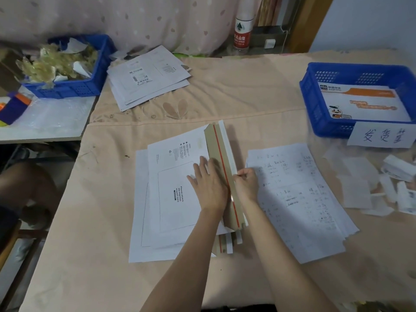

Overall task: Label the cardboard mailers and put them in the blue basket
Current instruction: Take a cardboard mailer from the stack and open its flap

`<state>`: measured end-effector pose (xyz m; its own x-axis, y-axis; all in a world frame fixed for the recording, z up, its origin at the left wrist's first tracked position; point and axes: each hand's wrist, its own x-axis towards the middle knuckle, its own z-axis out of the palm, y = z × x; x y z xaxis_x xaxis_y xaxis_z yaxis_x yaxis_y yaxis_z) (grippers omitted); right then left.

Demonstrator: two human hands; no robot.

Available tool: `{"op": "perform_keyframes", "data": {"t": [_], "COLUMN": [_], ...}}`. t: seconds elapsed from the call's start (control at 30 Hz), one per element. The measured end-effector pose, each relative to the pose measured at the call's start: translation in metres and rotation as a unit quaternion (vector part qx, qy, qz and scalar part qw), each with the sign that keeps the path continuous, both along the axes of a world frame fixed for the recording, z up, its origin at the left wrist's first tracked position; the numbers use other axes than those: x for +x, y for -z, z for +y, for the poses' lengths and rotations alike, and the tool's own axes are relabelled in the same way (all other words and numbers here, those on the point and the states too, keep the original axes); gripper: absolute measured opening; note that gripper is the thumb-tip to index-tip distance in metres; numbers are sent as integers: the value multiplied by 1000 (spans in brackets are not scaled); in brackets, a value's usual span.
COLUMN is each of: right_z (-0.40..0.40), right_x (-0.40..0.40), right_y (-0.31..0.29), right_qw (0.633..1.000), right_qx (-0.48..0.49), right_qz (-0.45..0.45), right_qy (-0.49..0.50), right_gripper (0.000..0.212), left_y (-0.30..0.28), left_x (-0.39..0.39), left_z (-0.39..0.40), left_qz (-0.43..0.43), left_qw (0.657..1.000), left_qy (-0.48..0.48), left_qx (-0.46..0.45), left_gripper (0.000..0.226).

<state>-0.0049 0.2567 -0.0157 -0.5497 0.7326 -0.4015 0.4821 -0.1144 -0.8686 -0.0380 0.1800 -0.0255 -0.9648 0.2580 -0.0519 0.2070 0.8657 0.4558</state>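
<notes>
Cardboard mailer [180, 188] under left hand [208, 185]

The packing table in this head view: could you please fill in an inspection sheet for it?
Surface: table under a peach cloth.
Job's things: top mailer on a stack, flap open; right blue basket holds one mailer.
Clutter: handwritten sheets, label scraps, second mailer pile, left blue basket of waste.
Hands: left hand presses flat on the flap; right hand pinches its strip.
Cables: nothing seen.
Surroundings: water bottle, curtain.
</notes>
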Motion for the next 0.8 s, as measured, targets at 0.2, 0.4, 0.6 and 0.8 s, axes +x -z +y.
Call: {"op": "perform_keyframes", "data": {"t": [0.2,0.4,0.6,0.8], "right_z": [14,14,13,13], "right_x": [0,5,9,8], "right_y": [5,9,10,6], "right_qw": [1000,999,999,1000], "right_qx": [-20,-29,-35,-17], "right_qz": [-16,-25,-13,-6], "right_qy": [13,22,30,20], "right_gripper": [13,14,12,12], "left_y": [9,10,3,2], "left_x": [2,-5,-14,-11], "left_z": [-7,-11,1,8], "left_qz": [-27,-69,-77,-48], "left_qw": [986,983,984,981], "left_qy": [-6,-47,-69,-19], "left_qx": [165,166,144,185], "left_gripper": [44,53,43,44]}}
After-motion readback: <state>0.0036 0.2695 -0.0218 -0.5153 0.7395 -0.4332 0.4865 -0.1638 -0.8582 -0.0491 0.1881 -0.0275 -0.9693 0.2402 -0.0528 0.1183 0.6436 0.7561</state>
